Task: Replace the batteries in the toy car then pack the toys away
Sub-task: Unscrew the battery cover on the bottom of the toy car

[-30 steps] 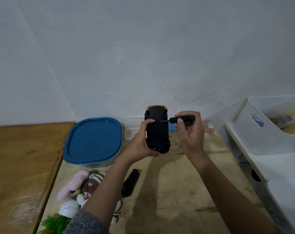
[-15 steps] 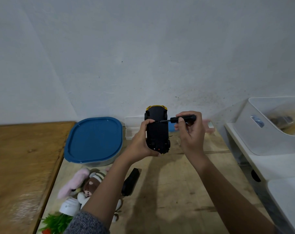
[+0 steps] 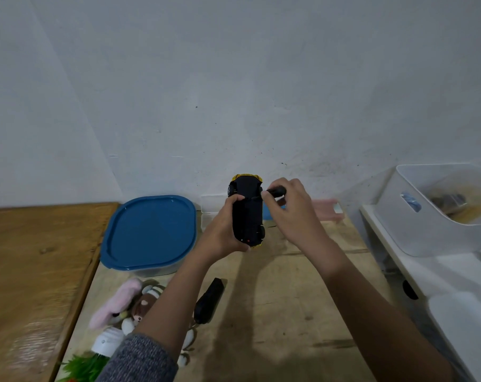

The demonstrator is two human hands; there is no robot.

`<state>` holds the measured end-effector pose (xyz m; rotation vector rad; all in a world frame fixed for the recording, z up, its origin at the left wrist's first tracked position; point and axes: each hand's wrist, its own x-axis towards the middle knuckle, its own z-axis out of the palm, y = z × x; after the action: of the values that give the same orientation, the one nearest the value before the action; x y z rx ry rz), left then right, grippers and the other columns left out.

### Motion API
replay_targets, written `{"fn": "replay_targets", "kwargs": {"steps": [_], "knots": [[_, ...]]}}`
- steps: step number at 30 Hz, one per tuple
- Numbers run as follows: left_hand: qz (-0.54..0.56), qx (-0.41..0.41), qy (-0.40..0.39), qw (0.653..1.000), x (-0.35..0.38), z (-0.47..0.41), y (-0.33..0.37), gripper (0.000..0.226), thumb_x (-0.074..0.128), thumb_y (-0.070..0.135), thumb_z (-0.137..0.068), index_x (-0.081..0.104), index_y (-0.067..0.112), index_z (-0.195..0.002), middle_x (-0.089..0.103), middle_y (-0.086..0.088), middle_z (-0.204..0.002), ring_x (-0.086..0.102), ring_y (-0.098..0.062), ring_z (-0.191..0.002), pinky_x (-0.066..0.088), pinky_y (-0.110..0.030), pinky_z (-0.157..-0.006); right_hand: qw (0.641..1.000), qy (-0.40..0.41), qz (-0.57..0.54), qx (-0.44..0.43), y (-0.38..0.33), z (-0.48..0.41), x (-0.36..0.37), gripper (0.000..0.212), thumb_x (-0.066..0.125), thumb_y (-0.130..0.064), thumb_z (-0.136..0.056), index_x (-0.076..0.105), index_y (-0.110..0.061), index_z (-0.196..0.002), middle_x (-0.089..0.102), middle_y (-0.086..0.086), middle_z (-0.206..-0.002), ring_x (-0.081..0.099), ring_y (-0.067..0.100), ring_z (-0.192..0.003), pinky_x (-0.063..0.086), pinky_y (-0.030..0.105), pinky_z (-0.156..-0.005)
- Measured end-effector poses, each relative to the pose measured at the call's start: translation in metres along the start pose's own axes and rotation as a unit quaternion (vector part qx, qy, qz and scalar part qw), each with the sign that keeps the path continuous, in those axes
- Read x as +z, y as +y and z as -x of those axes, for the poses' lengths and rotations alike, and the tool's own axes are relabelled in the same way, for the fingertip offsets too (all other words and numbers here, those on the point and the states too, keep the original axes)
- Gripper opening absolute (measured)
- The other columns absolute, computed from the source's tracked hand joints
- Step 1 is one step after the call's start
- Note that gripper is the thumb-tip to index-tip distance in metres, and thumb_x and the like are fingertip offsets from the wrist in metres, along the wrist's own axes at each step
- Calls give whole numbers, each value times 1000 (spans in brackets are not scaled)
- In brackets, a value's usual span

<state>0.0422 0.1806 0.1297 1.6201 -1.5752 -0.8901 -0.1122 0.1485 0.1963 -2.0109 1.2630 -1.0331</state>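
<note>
Two hands are up over the wooden table point(image 3: 289, 312). The left hand point(image 3: 223, 232) is wrapped around the toy car point(image 3: 247, 213), whose black underside faces the camera with a bit of yellow peeking out at the far end. The right hand point(image 3: 291, 213) pinches a small black screwdriver point(image 3: 275, 192), tip touching the car's underside. A blue-lidded tub point(image 3: 150, 232) sits to the left, with plush toys point(image 3: 129, 304) and a black remote point(image 3: 209, 301) nearer.

Single head-worn wide-angle view, looking forward and slightly down across the wooden table point(image 3: 289, 312) at the white wall point(image 3: 234, 78), close on left hand point(image 3: 221, 234) and right hand point(image 3: 291, 216) mid-frame.
</note>
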Motion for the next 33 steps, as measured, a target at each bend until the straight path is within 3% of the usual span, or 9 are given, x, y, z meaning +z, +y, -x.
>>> {"fn": "replay_targets", "kwargs": {"steps": [3,5,7,12,15,19,22,29,33], "knots": [[-6,6,1,1000,2,-1,3,105,87,5,-53,23,38,-129,45,7,-122,55,-19,-108,54,-41,-87,999,18,4,29,-3,-3,-1,18,57,-24,-89,56,-7,-84,50,6,-68,50,18,-60,50,36,-61],[-4,7,1,1000,4,0,4,105,87,5,-52,23,40,-127,45,9,-121,56,-18,-106,54,-43,-85,998,47,-16,46,-4,-5,-7,11,62,-14,-82,62,-3,-79,58,9,-64,60,25,-61,55,43,-63],[6,5,3,1000,4,0,5,104,87,5,-51,24,43,-125,45,10,-121,57,-18,-105,55,-44,-84,997,51,0,60,-4,-6,-14,6,63,-10,-75,67,-6,-77,65,5,-67,66,26,-68,56,43,-68],[18,9,6,1000,0,0,9,104,86,1,-54,24,39,-128,47,8,-123,57,-17,-105,55,-39,-85,993,-7,79,93,-2,-13,-26,17,60,-13,-75,66,-24,-86,67,5,-82,68,27,-69,58,43,-68],[12,17,9,1000,-3,-1,12,103,85,1,-55,24,34,-131,47,7,-123,56,-17,-106,54,-33,-84,989,-36,112,85,-8,-16,-27,8,59,-22,-83,65,-18,-86,66,7,-81,67,29,-71,57,43,-71],[6,25,20,999,-4,0,16,103,86,3,-55,24,34,-131,44,8,-124,55,-17,-107,54,-33,-85,995,-16,55,78,-15,-14,-29,15,54,-20,-90,66,-12,-86,58,0,-65,64,28,-68,57,46,-72],[5,26,29,999,-6,0,16,104,87,4,-55,24,36,-130,43,7,-123,56,-20,-107,55,-37,-85,997,25,25,68,-17,-10,-31,12,55,-15,-88,66,-15,-85,60,-2,-72,64,23,-70,57,46,-71],[12,36,33,999,-8,4,14,102,87,3,-56,24,35,-130,43,8,-120,54,-18,-109,54,-34,-87,998,14,35,58,-20,-4,-28,13,56,-10,-86,68,-11,-92,54,-12,-71,53,7,-64,56,45,-75],[22,36,30,999,-8,6,14,103,86,2,-56,23,35,-131,43,8,-122,54,-18,-109,54,-33,-86,998,16,38,50,-19,-1,-28,14,55,-9,-87,67,-9,-94,60,-2,-80,54,7,-68,57,41,-75]]}}
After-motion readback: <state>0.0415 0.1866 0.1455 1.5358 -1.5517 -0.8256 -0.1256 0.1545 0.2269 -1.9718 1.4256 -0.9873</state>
